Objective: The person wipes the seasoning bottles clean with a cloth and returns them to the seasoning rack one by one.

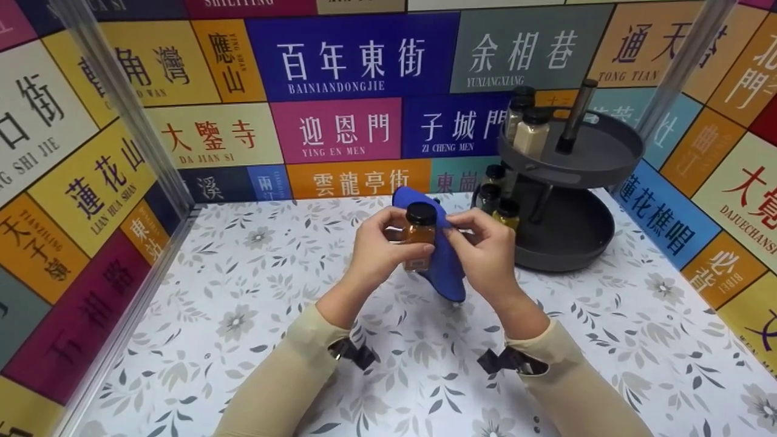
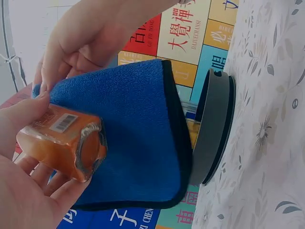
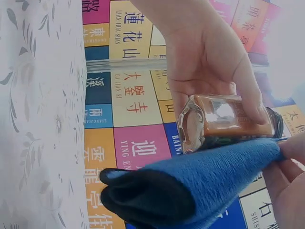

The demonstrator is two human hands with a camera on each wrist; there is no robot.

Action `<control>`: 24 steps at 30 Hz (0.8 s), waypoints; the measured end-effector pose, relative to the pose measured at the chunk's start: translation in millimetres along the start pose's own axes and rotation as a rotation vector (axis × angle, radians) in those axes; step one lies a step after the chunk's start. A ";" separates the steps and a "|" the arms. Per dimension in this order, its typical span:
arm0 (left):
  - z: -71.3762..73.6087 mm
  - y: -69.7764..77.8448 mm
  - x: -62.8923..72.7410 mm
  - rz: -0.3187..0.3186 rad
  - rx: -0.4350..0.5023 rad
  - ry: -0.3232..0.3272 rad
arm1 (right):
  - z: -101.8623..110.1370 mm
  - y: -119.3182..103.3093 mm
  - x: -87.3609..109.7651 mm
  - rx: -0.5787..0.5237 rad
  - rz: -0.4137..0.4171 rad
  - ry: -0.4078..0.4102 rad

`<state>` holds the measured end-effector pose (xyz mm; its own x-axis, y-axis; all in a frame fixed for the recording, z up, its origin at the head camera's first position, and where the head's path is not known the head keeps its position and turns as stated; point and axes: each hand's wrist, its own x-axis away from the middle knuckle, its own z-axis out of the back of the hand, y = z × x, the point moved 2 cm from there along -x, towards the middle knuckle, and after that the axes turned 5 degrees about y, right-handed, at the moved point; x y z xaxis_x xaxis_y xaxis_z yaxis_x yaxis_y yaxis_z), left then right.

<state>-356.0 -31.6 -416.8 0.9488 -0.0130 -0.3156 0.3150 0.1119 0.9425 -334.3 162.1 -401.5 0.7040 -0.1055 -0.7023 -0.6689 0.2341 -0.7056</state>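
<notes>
My left hand (image 1: pixel 379 246) grips a small square glass jar (image 1: pixel 417 237) of orange-brown powder with a black lid, fingers behind it and thumb across its front. A barcode label (image 2: pixel 64 122) shows on the jar in the left wrist view. My right hand (image 1: pixel 488 252) pinches a blue cloth (image 1: pixel 448 261) with dark edging near its top. The cloth hangs folded right beside the jar, overlapping its side in the right wrist view. Both hands are raised over the table, close together.
A dark two-tier round rack (image 1: pixel 564 255) stands at the back right. Jars with black lids, one with pale powder (image 1: pixel 532 135), sit on its upper tier, and several more on the lower. White leaf-patterned cloth (image 1: pixel 243 364) covers the table; colourful sign-printed walls (image 1: pixel 352 57) enclose it.
</notes>
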 end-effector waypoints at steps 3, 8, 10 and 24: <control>-0.1 0.1 -0.6 -0.016 0.002 0.012 | 0.1 3.1 -1.1 0.077 -0.070 -0.074; 0.6 2.3 -0.7 -0.044 0.016 0.027 | -3.6 13.2 -1.6 0.296 -0.149 -0.292; 1.2 3.0 -0.8 -0.052 0.017 0.033 | -5.6 16.5 -1.3 0.341 -0.157 -0.346; 1.4 -0.2 -0.3 0.009 0.045 -0.026 | -1.3 -4.4 1.8 -0.073 0.080 0.047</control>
<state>-356.3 -33.0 -416.7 0.9518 -0.0379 -0.3043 0.3063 0.0670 0.9496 -330.4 159.7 -399.7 0.6368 -0.1345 -0.7592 -0.7393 0.1732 -0.6507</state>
